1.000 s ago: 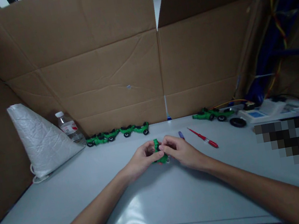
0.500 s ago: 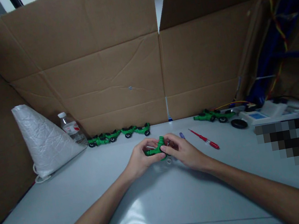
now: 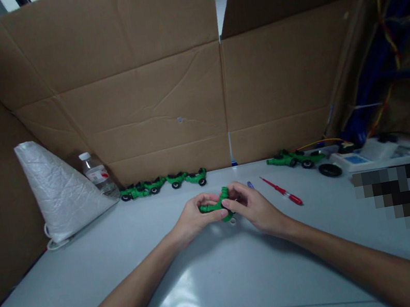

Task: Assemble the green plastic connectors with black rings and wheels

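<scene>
Both hands are closed on one green plastic piece (image 3: 214, 207) above the middle of the table. My left hand (image 3: 195, 215) pinches its left part, thumb in front. From the other side, my right hand (image 3: 250, 205) grips it with thumb and fingers. A small pale ring (image 3: 232, 221) lies just below the piece. Right of my right hand rests a red screwdriver (image 3: 282, 191), and a short blue item (image 3: 250, 185) shows behind that hand.
Several green toy vehicles (image 3: 176, 180) line the cardboard wall (image 3: 150, 105), with more (image 3: 292, 159) at back right. A silvery wrapped cone (image 3: 62, 193) and a bottle (image 3: 97, 175) stand left. A black ring (image 3: 330, 170) lies near a white device (image 3: 370, 154).
The green piece has turned slightly between my fingers, and more of its lower part shows. Both hands keep their hold. The view has shifted a little.
</scene>
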Tool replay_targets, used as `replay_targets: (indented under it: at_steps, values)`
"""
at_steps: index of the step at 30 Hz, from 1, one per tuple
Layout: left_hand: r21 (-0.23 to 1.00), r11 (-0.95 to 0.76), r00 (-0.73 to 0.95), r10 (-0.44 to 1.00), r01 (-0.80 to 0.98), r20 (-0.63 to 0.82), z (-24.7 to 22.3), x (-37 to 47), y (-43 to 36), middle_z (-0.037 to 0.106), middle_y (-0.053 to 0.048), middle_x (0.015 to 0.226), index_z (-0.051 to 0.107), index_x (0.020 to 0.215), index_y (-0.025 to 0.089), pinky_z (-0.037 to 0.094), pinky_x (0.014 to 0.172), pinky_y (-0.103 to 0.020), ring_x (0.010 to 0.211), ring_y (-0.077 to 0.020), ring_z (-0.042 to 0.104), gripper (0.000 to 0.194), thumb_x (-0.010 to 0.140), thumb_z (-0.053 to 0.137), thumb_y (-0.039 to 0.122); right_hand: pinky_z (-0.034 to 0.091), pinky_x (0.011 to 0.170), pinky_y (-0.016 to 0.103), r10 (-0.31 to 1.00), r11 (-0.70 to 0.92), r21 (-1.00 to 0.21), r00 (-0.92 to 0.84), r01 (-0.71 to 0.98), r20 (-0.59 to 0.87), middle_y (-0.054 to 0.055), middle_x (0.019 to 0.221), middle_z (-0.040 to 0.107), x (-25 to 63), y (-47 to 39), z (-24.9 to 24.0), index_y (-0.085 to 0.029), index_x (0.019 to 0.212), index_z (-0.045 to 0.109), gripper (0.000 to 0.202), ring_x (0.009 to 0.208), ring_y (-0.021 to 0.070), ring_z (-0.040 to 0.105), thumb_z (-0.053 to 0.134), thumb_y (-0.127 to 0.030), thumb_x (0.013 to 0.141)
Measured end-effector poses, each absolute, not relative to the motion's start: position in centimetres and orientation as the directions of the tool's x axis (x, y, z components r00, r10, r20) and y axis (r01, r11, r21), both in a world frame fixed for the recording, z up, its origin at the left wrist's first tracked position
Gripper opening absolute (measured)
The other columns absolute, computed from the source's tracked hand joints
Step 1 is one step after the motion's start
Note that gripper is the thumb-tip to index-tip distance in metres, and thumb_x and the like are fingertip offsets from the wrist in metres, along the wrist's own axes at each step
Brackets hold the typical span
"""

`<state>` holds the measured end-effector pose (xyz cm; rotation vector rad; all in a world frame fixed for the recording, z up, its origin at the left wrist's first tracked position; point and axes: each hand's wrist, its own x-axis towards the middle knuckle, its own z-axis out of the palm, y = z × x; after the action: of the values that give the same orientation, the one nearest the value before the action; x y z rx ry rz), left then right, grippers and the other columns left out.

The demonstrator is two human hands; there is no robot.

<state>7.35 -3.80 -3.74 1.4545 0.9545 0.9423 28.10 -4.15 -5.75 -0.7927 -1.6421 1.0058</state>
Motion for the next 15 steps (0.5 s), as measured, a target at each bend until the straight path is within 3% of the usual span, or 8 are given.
replay_targets:
  at_steps: [3, 7, 15]
  values:
    - [0.993, -0.083, 0.386, 0.922, 0.09, 0.042, -3.43, 7.41, -4.07, 0.076, -0.006, 0.096, 0.076, 0.098, 0.014, 0.049, 0.082, -0.029, 0.085, -0.0178, 0.068, 0.05, 0.065, 0.098, 0.045, 0.043, 0.069, 0.03, 0.878, 0.41, -0.912, -0.273, 0.009, 0.392, -0.001, 0.082, 0.055, 28.13, -4.21, -5.82, -0.023, 0.09, 0.055, 0.039, 0.076, 0.0171, 0.052, 0.072, -0.057, 0.093]
    - [0.995, -0.083, 0.374, 0.926, 0.063, 0.054, -3.14, 7.72, -4.56, 0.073, -0.002, 0.08, 0.072, 0.085, 0.014, 0.044, 0.073, -0.026, 0.071, -0.0137, 0.063, 0.046, 0.063, 0.1, 0.044, 0.038, 0.063, 0.029, 0.888, 0.375, -0.926, -0.269, -0.046, 0.373, -0.004, 0.076, 0.048, 28.18, -4.14, -5.65, -0.023, 0.082, 0.051, 0.046, 0.069, 0.015, 0.046, 0.079, -0.06, 0.085]
    - [0.997, -0.077, 0.362, 0.93, 0.015, 0.066, -3.44, 7.81, -4.41, 0.069, 0.0, 0.078, 0.068, 0.083, 0.015, 0.043, 0.071, -0.026, 0.069, -0.0122, 0.06, 0.048, 0.061, 0.1, 0.042, 0.037, 0.061, 0.029, 0.885, 0.38, -0.924, -0.275, -0.041, 0.376, -0.005, 0.073, 0.045, 27.89, -4.03, -5.18, -0.023, 0.079, 0.05, 0.05, 0.068, 0.0148, 0.043, 0.079, -0.064, 0.083]
